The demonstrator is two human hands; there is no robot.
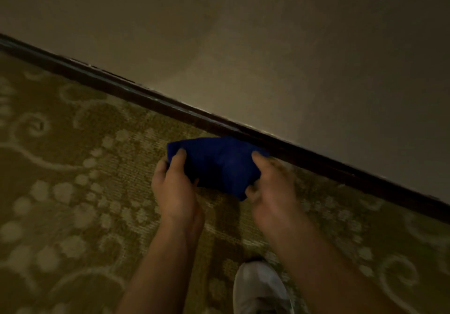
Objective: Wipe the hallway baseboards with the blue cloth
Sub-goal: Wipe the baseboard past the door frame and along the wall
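cloth: blue cloth (220, 165) was bunched between both hands, likely being folded into a pad.
left hand (174, 187): fingers curled, holding its left end.
right hand (270, 187): fingers pinched its right end.
baseboard (304, 154): just beyond the fingers, cloth edge near it; contact unclear.

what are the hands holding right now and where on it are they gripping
Both hands hold the blue cloth: the left hand pinches its left end, and the right hand pinches its right end, thumbs on top.
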